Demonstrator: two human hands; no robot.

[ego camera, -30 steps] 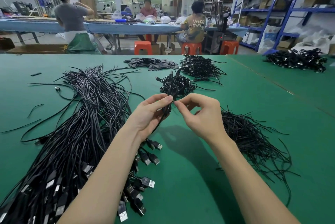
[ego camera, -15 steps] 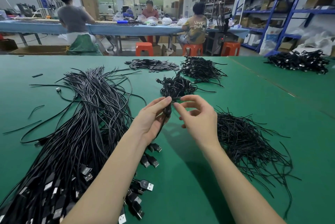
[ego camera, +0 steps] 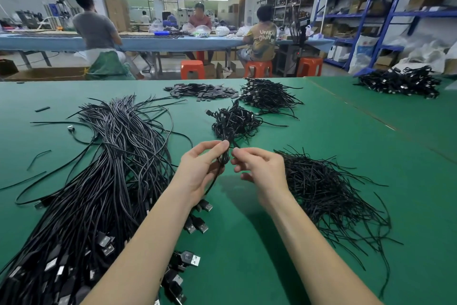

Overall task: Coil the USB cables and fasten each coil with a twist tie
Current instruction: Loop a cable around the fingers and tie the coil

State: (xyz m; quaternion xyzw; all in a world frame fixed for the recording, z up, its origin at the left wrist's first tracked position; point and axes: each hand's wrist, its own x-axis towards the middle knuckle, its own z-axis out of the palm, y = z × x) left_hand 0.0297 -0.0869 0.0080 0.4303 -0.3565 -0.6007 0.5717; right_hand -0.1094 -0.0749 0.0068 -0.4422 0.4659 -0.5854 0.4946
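Now left hand grips a coiled cable, fingers curled round it; right hand pinches at the coil's top. Only legible writing: "UNKN OWN" on a seated worker's shirt.

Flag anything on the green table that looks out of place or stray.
A few loose bits lie apart from the piles on the left of the green table: a short black piece near the far edge and a lone cable with a metal plug strayed from the big bundle of cables. Nothing looks damaged or spilled.
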